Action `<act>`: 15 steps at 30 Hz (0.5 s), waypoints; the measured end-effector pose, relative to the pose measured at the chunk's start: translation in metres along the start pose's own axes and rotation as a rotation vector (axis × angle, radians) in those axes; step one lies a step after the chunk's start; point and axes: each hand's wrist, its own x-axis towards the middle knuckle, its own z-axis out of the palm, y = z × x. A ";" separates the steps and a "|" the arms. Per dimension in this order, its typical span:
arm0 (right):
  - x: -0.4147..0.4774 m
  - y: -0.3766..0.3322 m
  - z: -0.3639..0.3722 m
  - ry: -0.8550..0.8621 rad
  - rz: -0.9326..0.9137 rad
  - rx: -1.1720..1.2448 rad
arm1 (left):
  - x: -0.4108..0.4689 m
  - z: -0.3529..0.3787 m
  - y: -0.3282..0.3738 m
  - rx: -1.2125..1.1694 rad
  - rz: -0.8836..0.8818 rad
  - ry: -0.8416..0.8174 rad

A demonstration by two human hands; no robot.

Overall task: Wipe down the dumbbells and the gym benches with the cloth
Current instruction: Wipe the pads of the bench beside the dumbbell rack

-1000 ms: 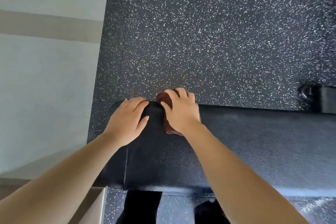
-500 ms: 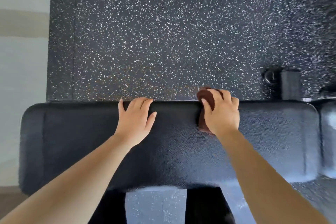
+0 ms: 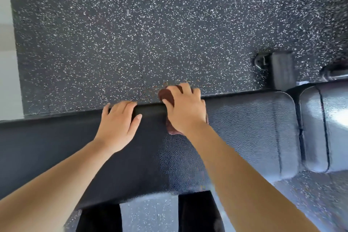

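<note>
A black padded gym bench (image 3: 244,130) runs across the view from left to right. My right hand (image 3: 186,109) presses a dark reddish-brown cloth (image 3: 166,95) over the bench's far edge; most of the cloth is hidden under the palm. My left hand (image 3: 117,124) lies flat on the pad just left of it, fingers spread and curled over the far edge, holding nothing. No dumbbells are in view.
A second bench pad (image 3: 323,128) adjoins on the right across a narrow gap. A black bench foot with a metal fitting (image 3: 280,69) stands on the speckled rubber floor (image 3: 150,34) beyond. My dark trouser legs (image 3: 197,213) show below the bench. A pale wall (image 3: 7,81) borders the left.
Both hands have slid rightward along the bench's far edge with the cloth. The view has followed, so the bench's left end has left the frame and the second pad has come in.
</note>
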 end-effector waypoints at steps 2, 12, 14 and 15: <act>-0.003 0.042 -0.015 0.012 0.028 -0.023 | 0.011 0.002 0.031 0.000 0.040 0.000; -0.006 0.151 -0.052 0.119 0.205 -0.038 | 0.040 0.026 0.121 0.046 -0.096 0.100; -0.006 0.134 -0.045 0.103 0.132 -0.042 | 0.040 0.026 0.120 0.052 -0.085 0.113; -0.006 0.126 -0.041 0.090 0.077 -0.042 | 0.040 0.026 0.120 0.052 -0.085 0.115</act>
